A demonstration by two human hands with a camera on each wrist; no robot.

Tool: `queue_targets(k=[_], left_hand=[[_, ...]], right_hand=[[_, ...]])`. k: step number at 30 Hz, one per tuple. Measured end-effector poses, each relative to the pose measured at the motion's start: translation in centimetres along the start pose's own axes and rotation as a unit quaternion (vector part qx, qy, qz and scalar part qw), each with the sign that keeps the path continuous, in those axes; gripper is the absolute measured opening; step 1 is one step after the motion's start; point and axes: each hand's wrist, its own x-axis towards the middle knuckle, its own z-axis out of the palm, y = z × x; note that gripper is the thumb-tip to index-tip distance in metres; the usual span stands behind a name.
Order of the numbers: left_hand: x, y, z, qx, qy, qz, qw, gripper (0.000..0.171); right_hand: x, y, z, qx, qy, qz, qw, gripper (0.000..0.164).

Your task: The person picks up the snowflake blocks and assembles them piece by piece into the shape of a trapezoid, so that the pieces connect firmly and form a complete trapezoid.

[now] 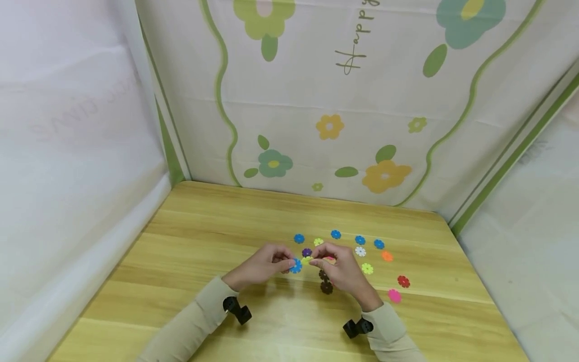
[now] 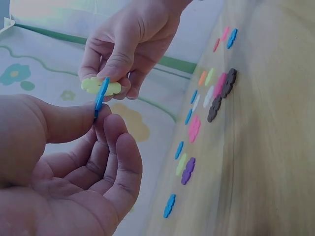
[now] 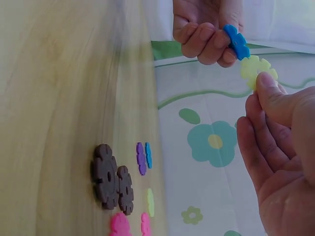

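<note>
My left hand pinches a blue flower-shaped disc between thumb and fingers. A yellow-green flower-shaped disc is pinched by my right hand. In the left wrist view the blue disc stands crosswise to the yellow-green one, their edges meeting. Both discs are held up above the table, between the two hands. Below the right hand lie dark brown discs, and a purple disc rests just beyond the fingertips.
Loose flower discs spread over the wooden table beyond and right of the hands: blue, white, orange, red and pink among them. Flower-printed cloth hangs behind the table, with white cloth at both sides.
</note>
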Motion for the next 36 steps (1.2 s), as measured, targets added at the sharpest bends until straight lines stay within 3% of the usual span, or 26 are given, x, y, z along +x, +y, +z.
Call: queue_targets(k=[5,12,21,28,33,36], left_hand=[[0.1,-0.2,0.3,-0.011,0.000,-0.002,0.9999,0.019],[0.2,-0.3,1.2,-0.055,0.029,-0.008,0.9980,0.017],[0.1,-0.2,1.7,-0.089,0.062,-0.019,0.9939,0.016],[-0.1,-0.4,2.0,-0.111,0.071,-0.028,0.9909,0.017],[-0.1,-0.5,2.0,-0.127,0.063,-0.026,0.9896,0.018],[0.1,-0.3,2.0,-0.134,0.057,-0.028,0.9889,0.021]], right_hand=[[0.0,0.3,0.3,-0.004,0.001,-0.015,1.000,0.013],[0.1,0.3,1.0,-0.007,0.041,-0.097,0.994,0.015],[0.3,0.0,1.5,-0.014,0.075,-0.076,0.994,0.017],[0.4,-0.2,1.9,-0.050,0.089,-0.139,0.985,0.019],[-0.1,0.0,1.9,-0.010,0.086,-0.051,0.995,0.006],[-0.2,-0.1,1.5,-0.005,0.076,-0.004,0.997,0.006]])
